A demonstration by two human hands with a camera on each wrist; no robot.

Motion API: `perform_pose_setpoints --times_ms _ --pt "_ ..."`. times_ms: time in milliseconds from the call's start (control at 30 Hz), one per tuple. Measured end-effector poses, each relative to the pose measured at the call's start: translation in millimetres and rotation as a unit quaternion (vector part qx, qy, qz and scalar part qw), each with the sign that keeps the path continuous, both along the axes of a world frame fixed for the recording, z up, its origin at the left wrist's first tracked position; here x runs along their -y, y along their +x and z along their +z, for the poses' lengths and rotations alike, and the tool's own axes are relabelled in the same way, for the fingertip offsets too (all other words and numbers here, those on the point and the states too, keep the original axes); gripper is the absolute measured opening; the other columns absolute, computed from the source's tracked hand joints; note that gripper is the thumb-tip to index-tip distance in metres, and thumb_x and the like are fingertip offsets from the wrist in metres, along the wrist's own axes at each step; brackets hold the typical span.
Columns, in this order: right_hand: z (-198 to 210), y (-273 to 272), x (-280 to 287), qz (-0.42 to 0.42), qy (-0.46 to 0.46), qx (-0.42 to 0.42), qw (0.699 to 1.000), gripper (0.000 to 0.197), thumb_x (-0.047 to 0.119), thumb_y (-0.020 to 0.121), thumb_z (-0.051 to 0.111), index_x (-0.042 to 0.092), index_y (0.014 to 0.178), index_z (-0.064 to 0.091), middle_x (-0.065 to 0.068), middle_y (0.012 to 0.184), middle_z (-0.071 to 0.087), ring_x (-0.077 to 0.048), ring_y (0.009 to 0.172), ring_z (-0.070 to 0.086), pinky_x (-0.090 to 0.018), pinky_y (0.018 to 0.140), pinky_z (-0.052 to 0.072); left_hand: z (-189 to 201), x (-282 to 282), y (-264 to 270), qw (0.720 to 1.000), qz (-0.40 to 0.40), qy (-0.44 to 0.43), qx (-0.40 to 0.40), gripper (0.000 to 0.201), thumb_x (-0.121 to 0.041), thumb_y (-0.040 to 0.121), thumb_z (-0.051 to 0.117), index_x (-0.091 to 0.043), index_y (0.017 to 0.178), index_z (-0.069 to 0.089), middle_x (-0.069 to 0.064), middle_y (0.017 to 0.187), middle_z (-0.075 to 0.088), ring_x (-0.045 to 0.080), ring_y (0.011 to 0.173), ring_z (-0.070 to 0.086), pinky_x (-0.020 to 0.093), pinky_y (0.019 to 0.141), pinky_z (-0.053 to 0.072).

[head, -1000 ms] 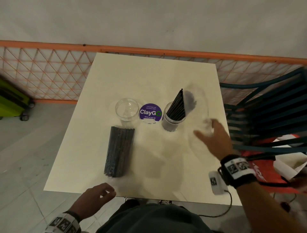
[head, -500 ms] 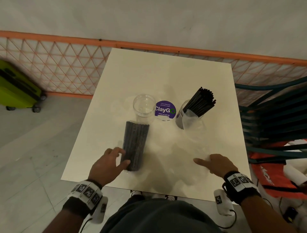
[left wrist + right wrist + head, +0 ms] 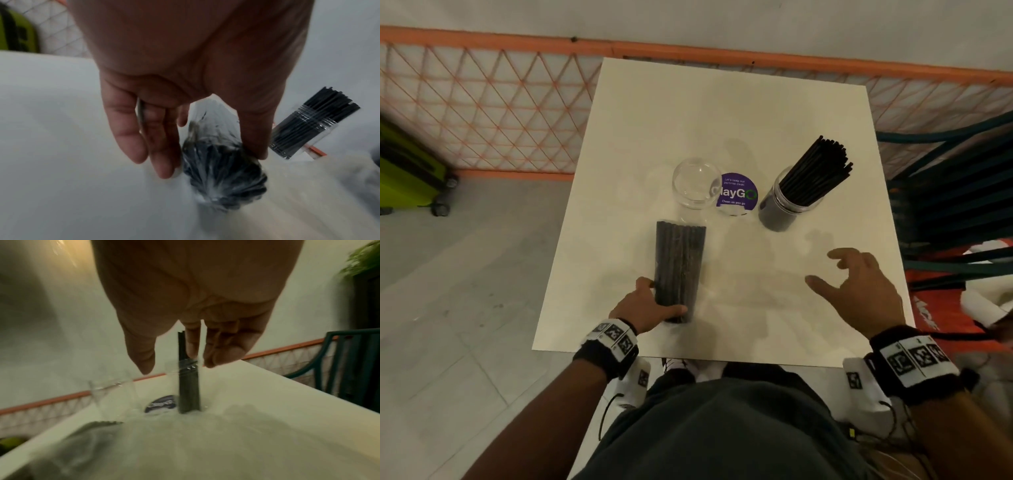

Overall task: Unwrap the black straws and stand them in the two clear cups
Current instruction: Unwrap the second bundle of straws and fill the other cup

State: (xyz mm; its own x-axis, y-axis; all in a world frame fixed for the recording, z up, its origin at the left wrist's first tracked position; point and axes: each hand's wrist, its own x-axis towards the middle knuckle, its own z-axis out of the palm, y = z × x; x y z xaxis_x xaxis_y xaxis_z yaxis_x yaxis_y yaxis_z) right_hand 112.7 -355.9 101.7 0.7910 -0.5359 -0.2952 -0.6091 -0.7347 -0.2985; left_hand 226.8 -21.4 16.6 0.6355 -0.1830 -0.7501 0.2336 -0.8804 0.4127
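The right hand (image 3: pixel 193 308) hangs above the white table (image 3: pixel 257 426), fingers (image 3: pixel 141 353) loose and apart, holding nothing. Beyond the fingers a clear cup (image 3: pixel 188 386) full of black straws (image 3: pixel 182 344) stands upright beside a round purple sticker (image 3: pixel 160 404). An empty cup (image 3: pixel 113 395) stands left of it, blurred.

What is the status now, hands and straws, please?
Left hand grips wrapped straw bundle lying on table. Right hand open, holds nothing. Right cup filled, left cup empty. Nothing blocking.
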Motion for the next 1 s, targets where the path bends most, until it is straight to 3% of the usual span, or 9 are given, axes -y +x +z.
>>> perform_pose_setpoints --times_ms 100,200,267,367,467,567,700,867,1000 --pt "7.2 12.5 -35.6 0.117 0.079 0.003 0.99 0.032 0.057 0.081 0.066 0.039 0.107 0.056 0.017 0.098 0.06 -0.004 0.071 0.06 -0.035 0.074 0.053 3.3 6.7 0.2 0.996 0.054 -0.048 -0.051 0.083 -0.053 0.073 0.079 -0.014 0.135 0.039 0.009 0.118 0.066 0.022 0.087 0.069 0.03 0.061 0.053" --pt "-5.2 29.2 -65.8 0.21 0.164 -0.074 0.961 0.031 0.059 0.083 0.063 0.041 0.107 0.055 0.018 0.094 0.064 -0.001 0.075 0.061 -0.032 0.076 0.051 14.9 13.7 0.5 0.983 0.121 -0.113 -0.073 0.06 -0.05 0.078 0.073 -0.013 0.121 0.052 0.009 0.106 0.07 0.021 0.085 0.067 0.035 0.069 0.055" --pt "-13.4 42.7 -83.8 0.246 0.198 -0.096 0.944 0.051 0.058 0.082 0.066 0.042 0.126 0.046 0.016 0.113 0.061 -0.004 0.082 0.063 -0.033 0.08 0.052 28.4 14.9 2.4 0.964 0.17 -0.178 -0.097 0.055 -0.057 0.078 0.069 -0.014 0.112 0.064 0.008 0.1 0.072 0.02 0.084 0.065 0.035 0.072 0.053" --pt "-23.9 59.9 -105.4 0.347 0.133 -0.076 0.925 0.091 0.048 0.077 0.074 0.045 0.147 0.016 0.003 0.148 0.035 -0.019 0.102 0.062 -0.039 0.078 0.057 47.9 14.3 6.1 0.947 0.204 -0.221 -0.114 0.051 -0.065 0.078 0.061 -0.019 0.098 0.073 0.004 0.091 0.073 0.02 0.084 0.063 0.034 0.075 0.047" --pt "-23.8 71.6 -119.6 0.408 0.034 0.005 0.912 0.095 0.048 0.074 0.077 0.041 0.148 0.017 -0.005 0.153 0.026 -0.029 0.117 0.056 -0.043 0.076 0.06 65.6 15.7 10.5 0.951 0.186 -0.221 -0.11 0.062 -0.074 0.074 0.054 -0.022 0.101 0.074 0.004 0.101 0.073 0.022 0.093 0.062 0.036 0.079 0.045" --pt "-20.7 80.0 -120.9 0.393 0.066 0.052 0.916 0.083 0.05 0.077 0.074 0.036 0.146 0.03 -0.003 0.147 0.035 -0.029 0.116 0.058 -0.043 0.076 0.059 79.3 20.6 13.3 0.947 0.179 -0.247 -0.105 0.067 -0.08 0.082 0.042 -0.026 0.106 0.073 0.001 0.112 0.074 0.018 0.105 0.064 0.034 0.085 0.046" --pt "-16.6 90.5 -111.1 0.287 0.14 0.072 0.945 0.075 0.058 0.079 0.069 0.032 0.143 0.038 0.006 0.138 0.049 -0.019 0.104 0.064 -0.04 0.082 0.056 92.0 22.7 15.3 0.938 0.146 -0.303 -0.081 0.074 -0.086 0.078 0.032 -0.035 0.114 0.072 -0.005 0.114 0.076 0.013 0.111 0.066 0.034 0.094 0.047" --pt "-20.9 98.7 -99.5 0.24 0.186 0.055 0.951 0.076 0.059 0.075 0.071 0.031 0.14 0.041 0.003 0.136 0.053 -0.02 0.11 0.06 -0.044 0.093 0.052 100.3 25.4 14.5 0.94 0.116 -0.32 -0.024 0.061 -0.07 0.073 0.059 -0.018 0.104 0.071 -0.007 0.084 0.072 0.009 0.081 0.066 0.032 0.079 0.048" --pt "-21.3 97.0 -95.8 0.235 0.208 0.065 0.947 0.076 0.061 0.074 0.069 0.033 0.138 0.04 0.007 0.132 0.058 -0.017 0.102 0.062 -0.043 0.091 0.053 107.1 23.2 16.9 0.918 0.118 -0.377 0.022 0.022 -0.036 0.089 0.067 -0.015 0.097 0.068 -0.01 0.076 0.063 0.011 0.071 0.06 0.033 0.071 0.047"
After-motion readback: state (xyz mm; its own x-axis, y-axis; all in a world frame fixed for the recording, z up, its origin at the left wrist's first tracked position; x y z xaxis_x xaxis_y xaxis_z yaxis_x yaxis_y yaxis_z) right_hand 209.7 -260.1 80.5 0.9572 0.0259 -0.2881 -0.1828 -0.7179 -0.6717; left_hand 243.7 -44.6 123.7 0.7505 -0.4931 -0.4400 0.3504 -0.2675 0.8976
